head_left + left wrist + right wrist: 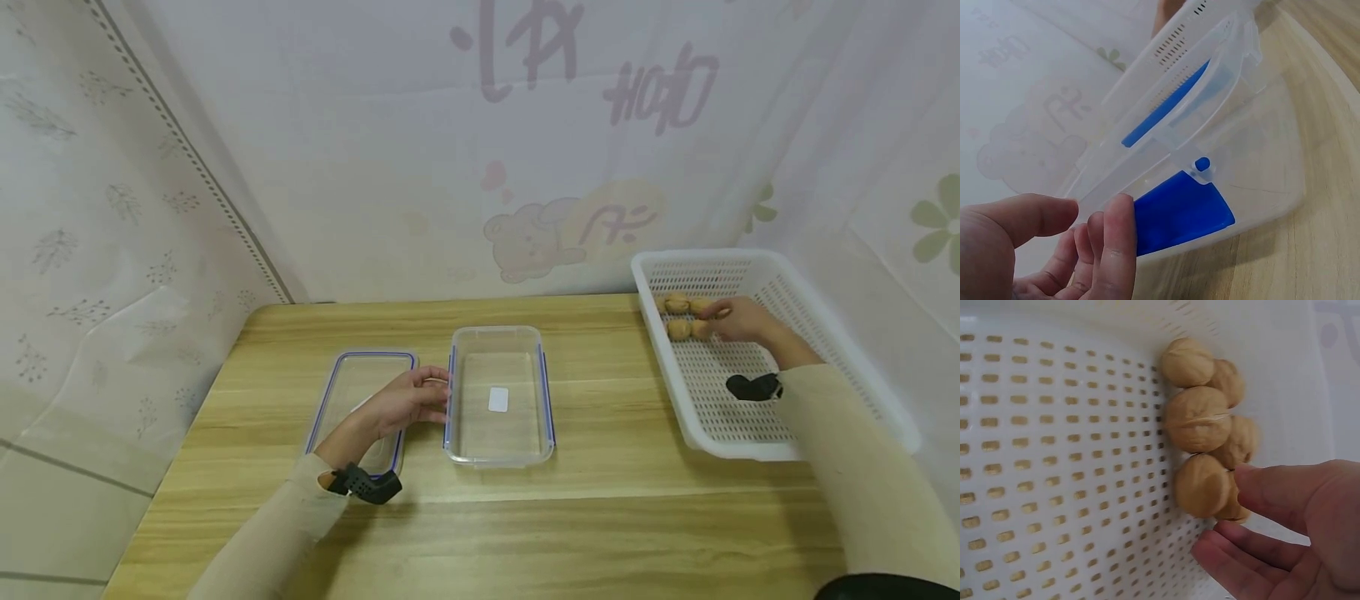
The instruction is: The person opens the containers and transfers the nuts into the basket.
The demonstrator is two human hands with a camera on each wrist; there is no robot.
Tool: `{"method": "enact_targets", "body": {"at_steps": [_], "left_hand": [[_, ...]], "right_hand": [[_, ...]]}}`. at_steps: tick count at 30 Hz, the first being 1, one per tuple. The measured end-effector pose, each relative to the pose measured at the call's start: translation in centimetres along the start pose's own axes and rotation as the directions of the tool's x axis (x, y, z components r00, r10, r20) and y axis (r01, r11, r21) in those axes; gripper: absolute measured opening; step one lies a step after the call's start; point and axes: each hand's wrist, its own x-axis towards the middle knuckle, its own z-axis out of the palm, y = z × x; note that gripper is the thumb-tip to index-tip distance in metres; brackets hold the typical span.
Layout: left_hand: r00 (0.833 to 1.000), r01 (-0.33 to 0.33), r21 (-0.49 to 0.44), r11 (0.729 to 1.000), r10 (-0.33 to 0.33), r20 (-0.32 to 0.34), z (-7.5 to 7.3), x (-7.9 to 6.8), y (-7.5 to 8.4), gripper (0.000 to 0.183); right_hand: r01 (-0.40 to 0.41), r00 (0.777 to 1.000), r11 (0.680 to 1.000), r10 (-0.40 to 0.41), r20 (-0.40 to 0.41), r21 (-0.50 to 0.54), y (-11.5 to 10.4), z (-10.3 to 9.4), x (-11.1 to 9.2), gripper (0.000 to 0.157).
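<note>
An open clear container point(498, 450) with blue latches point(1179, 212) stands mid-table. My left hand point(435, 398) is at its left side; in the left wrist view the left hand point(1094, 209) has the rim between thumb and fingers. The container's lid point(352, 383) lies flat just left of that hand. At the right, several walnuts point(678, 317) are bunched in the far corner of a white perforated basket point(750, 425). My right hand point(723, 321) reaches into it. In the right wrist view its thumb touches the lowest walnut point(1204, 484), with the fingers point(1229, 556) spread loosely below.
A white sticker point(498, 399) shows on the container's bottom. The wooden table point(525, 525) is backed by printed curtains on three sides. Both wrists carry black camera mounts point(753, 387).
</note>
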Motion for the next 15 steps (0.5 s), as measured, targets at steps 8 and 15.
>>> {"method": "enact_targets", "body": {"at_steps": [8,15], "left_hand": [[1.0,0.013,0.095,0.995,-0.015,0.017,-0.3,0.1,0.3,0.037],[0.999,0.031,0.232,0.972,-0.035,0.01,-1.4,-0.1,2.5,0.04]], "right_hand": [[0.045,0.998,0.995,-0.049,-0.049,-0.084,-0.9,-1.1,-0.4,0.048],[0.059,0.993,0.988,-0.073,-0.095,-0.146,-3.8,-1.6,-0.5,0.048]]}}
